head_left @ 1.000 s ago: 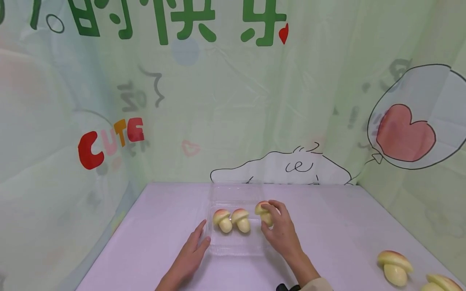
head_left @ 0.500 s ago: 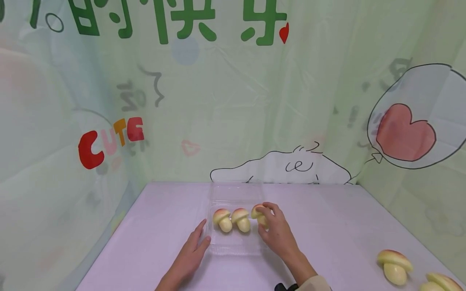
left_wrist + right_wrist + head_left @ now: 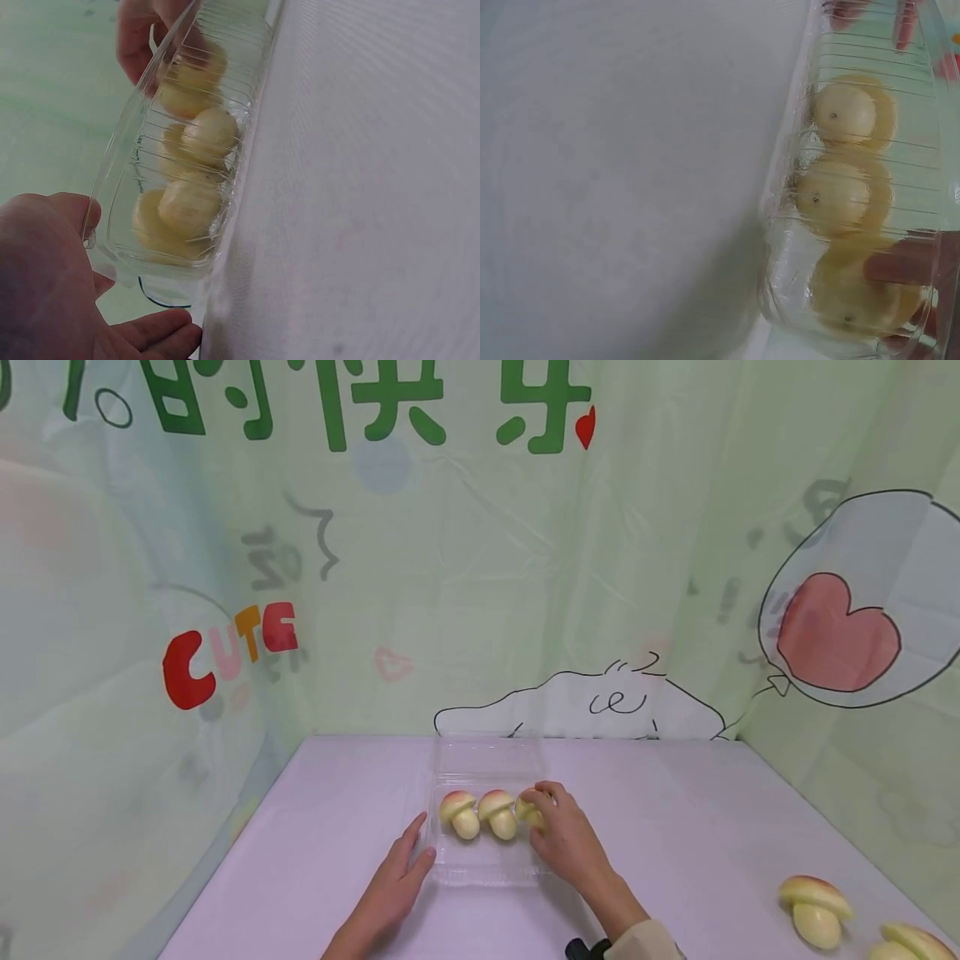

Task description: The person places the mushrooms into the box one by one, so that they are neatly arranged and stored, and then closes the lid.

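Observation:
A clear plastic clamshell box (image 3: 487,875) lies with its lid (image 3: 487,756) folded back on the table. Inside, two toy mushrooms with reddish-topped caps, a left one (image 3: 464,823) and a middle one (image 3: 501,823), sit side by side. My right hand (image 3: 568,842) grips a third mushroom (image 3: 526,811) at the right end of the row, fingers over its cap and partly hiding it. My left hand (image 3: 390,883) rests along the box's left side with fingers extended. In the left wrist view its thumb (image 3: 86,214) touches the box rim.
Two more mushrooms lie at the table's right, one whole (image 3: 813,912) and one cut off by the frame edge (image 3: 909,943). A printed curtain (image 3: 495,568) surrounds the pale table (image 3: 675,827) at the back and sides. A black object (image 3: 585,950) shows by the right sleeve.
My right hand has moved left and slightly down with the third mushroom, bringing it into the box beside the middle one. The left hand has stayed in place.

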Demonstrator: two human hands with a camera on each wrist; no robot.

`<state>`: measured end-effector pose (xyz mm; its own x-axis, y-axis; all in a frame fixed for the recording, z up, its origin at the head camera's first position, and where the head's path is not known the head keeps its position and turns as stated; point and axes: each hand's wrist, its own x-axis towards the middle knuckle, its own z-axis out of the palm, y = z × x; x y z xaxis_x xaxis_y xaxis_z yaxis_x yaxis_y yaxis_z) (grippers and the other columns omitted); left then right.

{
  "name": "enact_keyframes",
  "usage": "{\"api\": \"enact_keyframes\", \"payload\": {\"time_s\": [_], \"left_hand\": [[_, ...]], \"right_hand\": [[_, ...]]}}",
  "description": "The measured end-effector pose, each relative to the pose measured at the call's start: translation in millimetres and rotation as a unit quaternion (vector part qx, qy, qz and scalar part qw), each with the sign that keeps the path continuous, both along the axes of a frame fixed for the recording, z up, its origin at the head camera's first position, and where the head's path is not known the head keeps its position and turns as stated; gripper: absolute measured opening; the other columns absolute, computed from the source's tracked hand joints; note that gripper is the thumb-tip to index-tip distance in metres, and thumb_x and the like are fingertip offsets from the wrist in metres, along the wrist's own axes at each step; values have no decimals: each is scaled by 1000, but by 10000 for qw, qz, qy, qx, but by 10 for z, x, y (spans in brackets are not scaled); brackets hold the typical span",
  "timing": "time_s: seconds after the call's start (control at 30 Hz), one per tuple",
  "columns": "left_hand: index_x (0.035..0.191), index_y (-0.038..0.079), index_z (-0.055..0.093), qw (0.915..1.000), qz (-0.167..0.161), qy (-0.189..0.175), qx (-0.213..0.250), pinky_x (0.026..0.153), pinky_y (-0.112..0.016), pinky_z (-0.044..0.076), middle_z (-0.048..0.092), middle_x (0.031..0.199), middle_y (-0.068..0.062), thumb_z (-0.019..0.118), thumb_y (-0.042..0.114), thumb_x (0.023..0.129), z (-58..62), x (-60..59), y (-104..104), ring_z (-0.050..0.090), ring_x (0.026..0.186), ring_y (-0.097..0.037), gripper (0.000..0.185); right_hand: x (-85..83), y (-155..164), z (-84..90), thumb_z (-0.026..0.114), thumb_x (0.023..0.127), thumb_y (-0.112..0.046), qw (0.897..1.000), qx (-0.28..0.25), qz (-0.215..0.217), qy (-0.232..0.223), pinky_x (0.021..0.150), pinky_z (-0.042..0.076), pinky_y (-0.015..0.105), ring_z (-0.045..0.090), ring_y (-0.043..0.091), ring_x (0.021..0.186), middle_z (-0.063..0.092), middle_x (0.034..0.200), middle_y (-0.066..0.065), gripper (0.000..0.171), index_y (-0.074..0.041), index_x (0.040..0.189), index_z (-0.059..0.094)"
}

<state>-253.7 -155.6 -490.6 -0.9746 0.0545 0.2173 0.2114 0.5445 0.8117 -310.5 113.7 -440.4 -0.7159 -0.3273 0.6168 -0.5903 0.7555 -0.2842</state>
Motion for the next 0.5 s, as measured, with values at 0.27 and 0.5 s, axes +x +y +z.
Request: {"api": "enact_keyframes", "payload": {"time_s": [0.27,0.5], "left_hand": [[148,22,27,9998,-37,186,11,105,-56,26,39,141,-21,43,39,98,-3,-2,-3,34,131,-36,55],[148,22,26,9999,-37,148,-22,105,-55,26,38,141,-21,43,38,99,-5,-5,-1,34,131,-36,54]], "right_hand": [[-14,-15,25,75,67,4,9994,157,-131,-270,77,48,49,56,31,100,53,117,12,49,-14,111,64],[-41,-32,23,73,67,5,9983,340,-199,-419,81,48,49,55,32,104,52,121,15,52,-13,116,63]]}}
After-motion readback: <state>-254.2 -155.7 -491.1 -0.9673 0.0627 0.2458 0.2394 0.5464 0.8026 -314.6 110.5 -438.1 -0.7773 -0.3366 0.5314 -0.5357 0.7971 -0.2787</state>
